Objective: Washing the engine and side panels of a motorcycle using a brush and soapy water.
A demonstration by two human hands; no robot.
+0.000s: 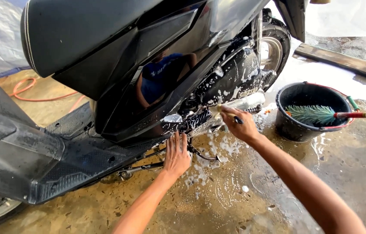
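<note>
A black scooter point(118, 82) stands over a wet concrete floor, its lower engine casing point(230, 78) streaked with soap foam. My left hand point(176, 156) rests flat against the scooter's underside by the side stand, fingers spread. My right hand point(241, 125) grips a small brush point(230, 113) with a dark handle, its tip pressed against the foamy engine parts just below the casing.
A black bucket point(293, 130) with a red rim stands to the right, holding a green bristle brush point(310, 113) with a red handle. An orange hose point(31, 93) lies behind the scooter. A wooden plank point(343, 60) lies far right. Foam puddles spread beneath the engine.
</note>
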